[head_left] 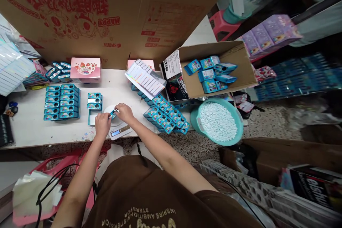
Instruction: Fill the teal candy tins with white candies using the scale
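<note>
Over a white digital scale (120,131) at the table's front edge, a small blue box (113,114) is held between my two hands. My left hand (103,124) pinches its left end, and my right hand (125,113) closes on the other end. Fingers hide much of the box. Just left of the scale stands an open tray-like display box (92,118), with a few similar blue boxes (94,100) at its far end. Further left, more blue boxes (61,102) stand in two columns. Right of my right arm, slanted rows of blue boxes (165,114) lie on the table.
A turquoise tub (194,119) of white pellets (217,121) stands at the right edge. Behind it, an open carton (235,57) holds loose blue boxes. Label sheets (145,78), a pink box (85,69) and a tall cardboard carton (128,14) line the back.
</note>
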Available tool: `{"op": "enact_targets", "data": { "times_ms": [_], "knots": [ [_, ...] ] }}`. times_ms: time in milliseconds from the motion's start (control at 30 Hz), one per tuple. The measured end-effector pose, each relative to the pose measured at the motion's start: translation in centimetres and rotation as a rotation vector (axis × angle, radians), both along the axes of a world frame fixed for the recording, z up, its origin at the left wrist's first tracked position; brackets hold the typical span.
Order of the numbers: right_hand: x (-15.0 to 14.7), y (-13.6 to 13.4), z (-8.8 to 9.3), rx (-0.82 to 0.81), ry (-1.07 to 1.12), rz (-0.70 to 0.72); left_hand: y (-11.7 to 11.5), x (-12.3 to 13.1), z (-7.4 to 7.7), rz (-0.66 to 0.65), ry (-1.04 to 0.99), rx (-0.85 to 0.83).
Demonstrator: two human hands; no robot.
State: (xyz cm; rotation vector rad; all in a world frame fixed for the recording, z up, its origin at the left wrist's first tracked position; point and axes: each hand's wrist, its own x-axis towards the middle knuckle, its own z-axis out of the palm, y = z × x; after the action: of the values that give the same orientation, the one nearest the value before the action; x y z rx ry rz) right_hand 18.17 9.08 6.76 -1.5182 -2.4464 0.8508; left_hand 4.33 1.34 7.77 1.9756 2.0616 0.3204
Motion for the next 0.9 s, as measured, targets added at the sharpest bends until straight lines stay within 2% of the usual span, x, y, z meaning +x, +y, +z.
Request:
{"op": "enact_targets", "data": {
  "times_ms": [167,300,367,467,533,600,700,800,900],
  "knots": [
    [-0.3,0.0,0.2,0.01,-0.054,0.044,1.2,0.1,-0.1,-0.151,0.066,-0.048],
    [-0.5,-0.1,0.3,0.003,-0.059,0.068,1.8,0.3,0.0,-0.17,0.089,-0.073],
    [-0.5,-0.2,0.4,-0.001,0.003,0.002,1.7,0.2,0.2,-0.137,0.04,-0.063],
    [0.1,-0.4,0.7,-0.048,0.27,-0.238,0.8,-0.3,1.1,0.017,-0.132,0.01],
    [1.0,-0.8,1.2,-0.161,0.536,-0.449,-0.3,-0.6,1.9,0.192,-0.32,0.044],
    [2.3,-1.6,2.0,-0.368,0.795,-0.617,-1.9,-0.8,2.7,0.363,-0.539,0.028],
    [4.7,-3.8,3.0,-0.721,1.047,-0.738,-4.9,0.1,3.7,0.519,-0.759,-0.015],
    [6.8,-7.2,3.5,-0.976,1.139,-0.783,-7.8,2.3,4.4,0.509,-0.802,-0.074],
    [7.8,-10.5,3.3,-1.173,1.168,-0.797,-10.0,5.0,5.2,0.296,-0.733,-0.128]
  ]
}}
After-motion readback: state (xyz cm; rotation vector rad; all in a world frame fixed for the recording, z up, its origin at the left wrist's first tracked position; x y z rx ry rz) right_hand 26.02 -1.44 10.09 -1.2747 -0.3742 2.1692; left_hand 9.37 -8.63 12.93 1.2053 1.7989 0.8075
